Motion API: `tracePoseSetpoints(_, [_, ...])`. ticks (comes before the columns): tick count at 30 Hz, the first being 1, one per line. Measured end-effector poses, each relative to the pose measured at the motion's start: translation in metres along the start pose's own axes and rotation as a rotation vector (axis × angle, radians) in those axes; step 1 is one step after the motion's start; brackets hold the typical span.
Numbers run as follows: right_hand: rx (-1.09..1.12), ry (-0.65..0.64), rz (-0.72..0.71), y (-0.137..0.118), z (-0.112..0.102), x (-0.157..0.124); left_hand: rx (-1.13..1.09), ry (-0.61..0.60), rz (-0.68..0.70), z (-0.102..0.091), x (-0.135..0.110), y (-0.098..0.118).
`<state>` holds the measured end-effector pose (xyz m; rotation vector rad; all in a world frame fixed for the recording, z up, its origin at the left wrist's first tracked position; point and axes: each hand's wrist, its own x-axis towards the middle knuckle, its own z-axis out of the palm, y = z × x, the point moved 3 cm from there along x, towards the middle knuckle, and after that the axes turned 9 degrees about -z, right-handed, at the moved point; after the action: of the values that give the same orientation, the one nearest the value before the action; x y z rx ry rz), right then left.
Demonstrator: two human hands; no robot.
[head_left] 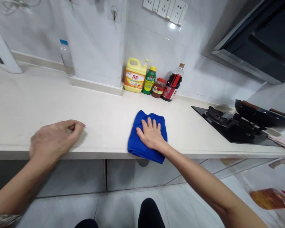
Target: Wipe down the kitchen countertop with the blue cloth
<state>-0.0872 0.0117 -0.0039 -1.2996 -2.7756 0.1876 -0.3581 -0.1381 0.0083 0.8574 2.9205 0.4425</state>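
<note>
A folded blue cloth (142, 125) lies on the pale countertop (104, 110), hanging slightly over its front edge. My right hand (151, 134) lies flat on the cloth with fingers stretched out and pressed down. My left hand (53, 137) rests on the counter near the front edge, well left of the cloth, with its fingers curled under loosely; nothing shows in it.
Against the back wall stand a yellow detergent jug (134, 76), a green bottle (149, 80), a red jar (158, 87) and a dark sauce bottle (173, 84). A gas hob (230, 125) with a black pan (258, 114) is at right. A clear bottle (66, 55) stands back left.
</note>
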Motion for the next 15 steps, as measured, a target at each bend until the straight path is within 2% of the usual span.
tracePoseSetpoints(5, [0.090,0.032,-0.169,-0.093,0.010,0.034,-0.064,-0.021,-0.014,-0.001,0.003,-0.004])
tracePoseSetpoints(8, [0.152,0.065,-0.227,-0.135,0.014,0.049,-0.113,-0.010,0.009,-0.002,0.007,-0.009])
tracePoseSetpoints(11, [0.204,0.046,-0.278,-0.155,0.015,0.057,-0.095,0.003,0.057,-0.003,0.011,-0.012])
tracePoseSetpoints(15, [0.274,-0.006,-0.373,-0.145,0.012,0.045,-0.017,0.016,0.069,-0.005,0.016,-0.011])
